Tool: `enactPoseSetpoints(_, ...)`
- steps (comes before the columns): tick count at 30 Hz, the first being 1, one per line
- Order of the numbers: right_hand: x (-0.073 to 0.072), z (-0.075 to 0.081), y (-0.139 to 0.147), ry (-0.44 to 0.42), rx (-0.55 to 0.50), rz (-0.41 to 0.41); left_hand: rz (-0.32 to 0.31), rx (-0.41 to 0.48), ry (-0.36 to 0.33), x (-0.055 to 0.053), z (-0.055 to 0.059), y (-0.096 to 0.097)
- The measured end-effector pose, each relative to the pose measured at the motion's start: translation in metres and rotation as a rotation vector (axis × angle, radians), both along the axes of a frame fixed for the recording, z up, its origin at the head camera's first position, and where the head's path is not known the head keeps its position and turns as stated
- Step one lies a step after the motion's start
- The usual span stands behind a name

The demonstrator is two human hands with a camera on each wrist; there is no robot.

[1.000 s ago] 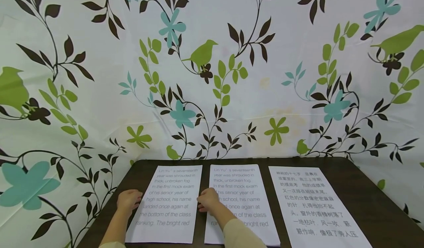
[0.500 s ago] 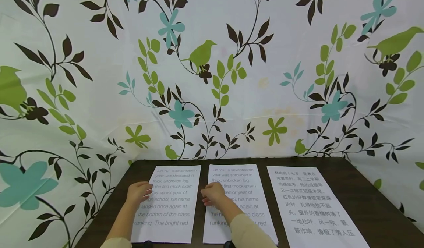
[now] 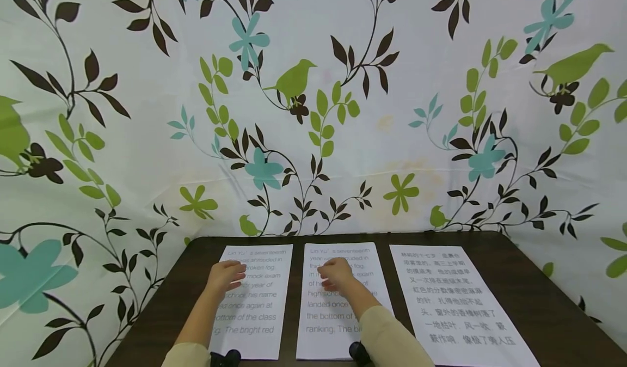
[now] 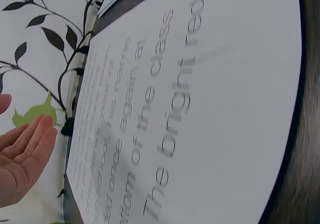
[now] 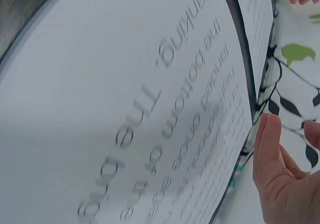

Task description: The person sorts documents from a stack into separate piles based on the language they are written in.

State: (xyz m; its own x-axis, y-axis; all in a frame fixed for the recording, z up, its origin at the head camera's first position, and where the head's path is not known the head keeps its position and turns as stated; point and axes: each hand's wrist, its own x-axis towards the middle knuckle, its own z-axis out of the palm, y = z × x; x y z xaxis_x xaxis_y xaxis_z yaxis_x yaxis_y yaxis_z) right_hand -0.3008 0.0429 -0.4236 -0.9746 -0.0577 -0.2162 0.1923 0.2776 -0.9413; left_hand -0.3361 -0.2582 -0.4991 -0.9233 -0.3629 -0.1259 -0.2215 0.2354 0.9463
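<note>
Three white printed sheets lie side by side on a dark tabletop. My left hand point(image 3: 226, 276) is over the left sheet point(image 3: 259, 347), which bears English text. It holds nothing; in the left wrist view the left hand point(image 4: 26, 161) shows loosely extended fingers, raised above the paper. Over the middle sheet point(image 3: 323, 347), also in English, is my right hand point(image 3: 337, 275). Nothing is in its grasp, and in the right wrist view the right hand point(image 5: 285, 176) has relaxed fingers with the thumb apart. Both hands and forearms cover some lines of text.
A third sheet point(image 3: 455, 296) with Chinese text lies on the right of the dark table point(image 3: 534, 280). Behind the table hangs a white cloth point(image 3: 352, 193) patterned with leaves, flowers and birds. Black wrist-worn devices point(image 3: 226, 358) show at the cuffs.
Both hands have moved rightward and farther up the sheets, from near the left edges of the left and middle sheets to over their text. The view has shifted slightly. The sheets stay in place.
</note>
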Motion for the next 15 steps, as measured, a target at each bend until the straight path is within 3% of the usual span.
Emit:
enactPoseSetpoints(7, -0.006, 0.004, 0.021, -0.019, 0.026, -0.049, -0.045, 0.039, 0.027, -0.001, 0.002, 0.021)
enactPoseSetpoints(10, -0.007, 0.004, 0.030, -0.015, 0.029, -0.071, -0.066, 0.050, 0.036, 0.008, 0.016, 0.037)
enactPoseSetpoints(15, -0.010, 0.002, 0.045, -0.016, 0.023, -0.097, -0.114, 0.058, 0.011, 0.034, 0.055, 0.065)
